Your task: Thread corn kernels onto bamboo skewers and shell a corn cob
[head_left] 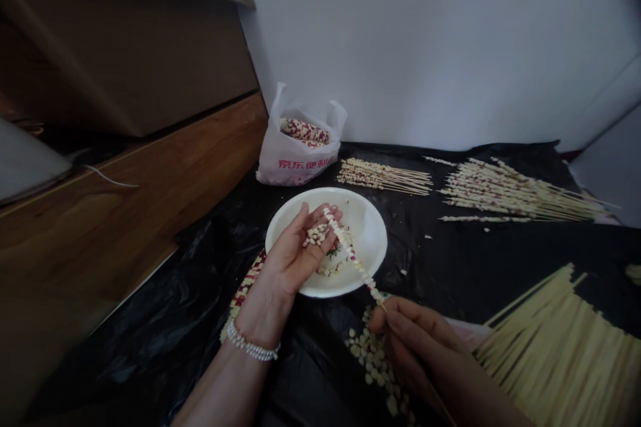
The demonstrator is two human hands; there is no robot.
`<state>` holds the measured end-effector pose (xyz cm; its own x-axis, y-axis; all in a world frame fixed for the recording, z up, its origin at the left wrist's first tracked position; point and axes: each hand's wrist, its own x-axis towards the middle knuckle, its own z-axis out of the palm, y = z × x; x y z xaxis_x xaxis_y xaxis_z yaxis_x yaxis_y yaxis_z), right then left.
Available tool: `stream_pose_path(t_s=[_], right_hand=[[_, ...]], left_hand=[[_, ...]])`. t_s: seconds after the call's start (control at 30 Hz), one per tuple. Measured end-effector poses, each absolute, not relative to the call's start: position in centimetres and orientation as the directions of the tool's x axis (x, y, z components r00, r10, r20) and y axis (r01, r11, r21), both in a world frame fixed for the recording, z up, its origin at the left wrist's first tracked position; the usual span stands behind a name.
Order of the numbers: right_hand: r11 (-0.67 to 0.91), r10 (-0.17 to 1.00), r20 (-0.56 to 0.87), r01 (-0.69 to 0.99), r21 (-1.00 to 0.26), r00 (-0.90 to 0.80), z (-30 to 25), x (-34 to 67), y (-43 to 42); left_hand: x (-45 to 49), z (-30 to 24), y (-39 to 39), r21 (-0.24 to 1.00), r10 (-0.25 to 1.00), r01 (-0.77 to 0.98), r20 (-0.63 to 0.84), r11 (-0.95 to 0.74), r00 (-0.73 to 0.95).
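Over the white bowl (374,240), my left hand (300,243) is turned palm up with its fingers cupped. Loose corn kernels (316,234), whitish with a few dark red ones, lie in its palm. My right hand (425,340) is closed, its thumb and fingers pinching a thin skewer (356,263) near its lower end. That skewer is threaded with corn kernels and slants up to the left, its tip close to the left fingertips. A few kernels lie inside the bowl. Most of the left palm's far side is hidden behind the threaded skewer.
A white plastic bag (295,165) of speckled corn cobs stands behind the bowl. Threaded skewers lie in a small pile (383,175) and a larger pile (515,193). Bare sticks (565,347) fan out at right. Loose kernels (373,360) and cobs (248,287) rest on black plastic sheeting (441,260).
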<state>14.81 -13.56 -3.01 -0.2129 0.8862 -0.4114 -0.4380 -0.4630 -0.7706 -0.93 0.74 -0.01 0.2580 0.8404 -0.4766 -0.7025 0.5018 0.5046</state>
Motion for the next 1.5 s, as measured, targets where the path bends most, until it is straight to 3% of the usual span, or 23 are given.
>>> stream_pose_path(t_s=[0.5, 0.83, 1.5], right_hand=[[-0.463, 0.886, -0.393, -0.443, -0.768, -0.247, -3.5, 14.7, -13.7], [-0.462, 0.886, -0.366, -0.462, -0.757, -0.285, -4.2, 14.7, -13.7], [-0.471, 0.882, -0.414, -0.464, -0.75, -0.227, -3.8, 14.6, -13.8]], left_hand=[[-0.8, -0.5, 0.6, 0.565, 0.871, -0.69, -0.447, 0.453, 0.205], [-1.6, -0.7, 1.2, 0.436, 0.847, -0.757, -0.448, 0.487, 0.288], [-0.7, -0.1, 0.4, 0.605, 0.883, -0.692, -0.458, 0.394, 0.103]])
